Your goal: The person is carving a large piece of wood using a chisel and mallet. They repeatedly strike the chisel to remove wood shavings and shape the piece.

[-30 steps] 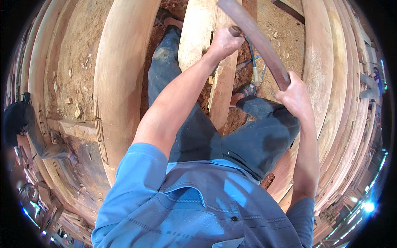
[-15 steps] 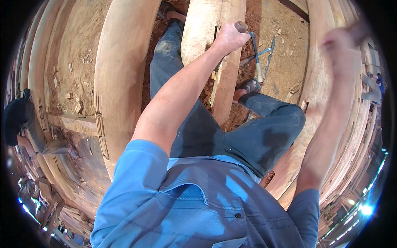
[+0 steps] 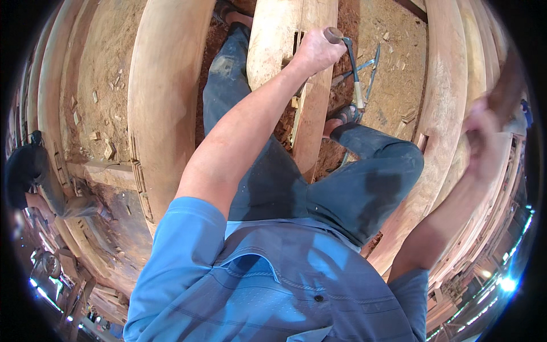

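Note:
My left hand [image 3: 320, 52] is closed round a chisel whose round wooden handle end [image 3: 333, 35] sticks out above the fist; the blade is hidden. That fist is over a pale, rounded timber [image 3: 270, 54] lying between my legs, beside a dark slot [image 3: 297, 41] cut into it. Lifted out to the far right, my right hand [image 3: 480, 131] is closed on a dark brown wooden mallet [image 3: 507, 85], both smeared by motion. Nearer me, the timber has a long cut-out along its side, with a flat strip [image 3: 310, 122] next to it.
A hammer-like tool with a pale handle [image 3: 358, 94] and a blue-framed tool [image 3: 373, 62] lie by my right foot. Long timbers flank me, one at left [image 3: 162, 85], one at right [image 3: 447, 74]. Wood chips [image 3: 109, 149] litter the ground. Another person's leg [image 3: 40, 202] shows far left.
My right hand has swung farther out to the right and lower in the picture with the mallet. My left hand stays in place on the chisel.

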Tool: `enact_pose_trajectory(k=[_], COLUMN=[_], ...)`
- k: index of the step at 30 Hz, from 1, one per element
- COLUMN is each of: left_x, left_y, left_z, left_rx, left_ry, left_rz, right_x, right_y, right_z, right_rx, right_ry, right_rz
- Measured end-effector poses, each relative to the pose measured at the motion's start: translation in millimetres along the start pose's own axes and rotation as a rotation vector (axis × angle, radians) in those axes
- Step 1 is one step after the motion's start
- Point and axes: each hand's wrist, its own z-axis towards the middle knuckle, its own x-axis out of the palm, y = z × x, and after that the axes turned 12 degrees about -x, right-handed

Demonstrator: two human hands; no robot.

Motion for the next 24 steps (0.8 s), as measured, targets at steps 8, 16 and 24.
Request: enact_pose_trajectory(k=[8, 16, 24], left_x=[-1.8, 4.0, -32.4], left_y=[-9.2, 45.6, 51.3], left_z=[-1.3, -127.8, -175.4], left_rx=[-0.046, 0.525, 0.385], left_ry=[0.061, -0.005, -0.248], left_rz=[0.059, 0.172, -0.104], right_x=[53.5, 77.1, 77.9], right_y=[-53.5, -66.6, -86.7], right_z=[27.4, -135.0, -224.7], right_rx=[0.449, 0.64, 0.907], right_ry=[0.37, 0.511, 0.303], right_rz=[-0.716, -0.331, 0.137])
